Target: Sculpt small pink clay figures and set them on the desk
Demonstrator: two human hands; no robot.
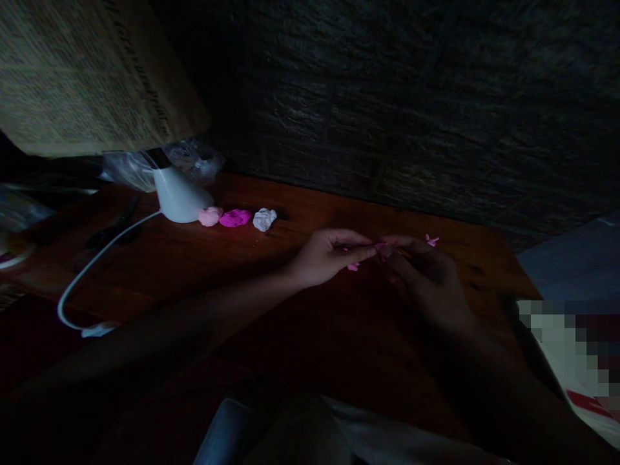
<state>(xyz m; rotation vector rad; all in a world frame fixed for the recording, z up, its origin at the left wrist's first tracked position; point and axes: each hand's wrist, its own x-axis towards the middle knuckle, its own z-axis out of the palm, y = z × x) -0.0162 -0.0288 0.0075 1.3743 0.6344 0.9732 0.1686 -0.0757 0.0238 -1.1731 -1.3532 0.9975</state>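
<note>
in the head view, the left hand point(325, 258) and right hand point(431, 278) meet over the wooden table point(310, 361), both sets of fingertips pinching one small pink piece point(382, 248) that sits directly between them, neither hand nearer; its long axis is too dim to tell

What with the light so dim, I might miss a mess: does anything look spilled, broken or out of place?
Nothing looks clearly spilled or broken. Slightly untidy: crumpled clear plastic bunched behind the lamp base, and a small pink piece beyond the right hand, apart from the three soft lumps.
</note>
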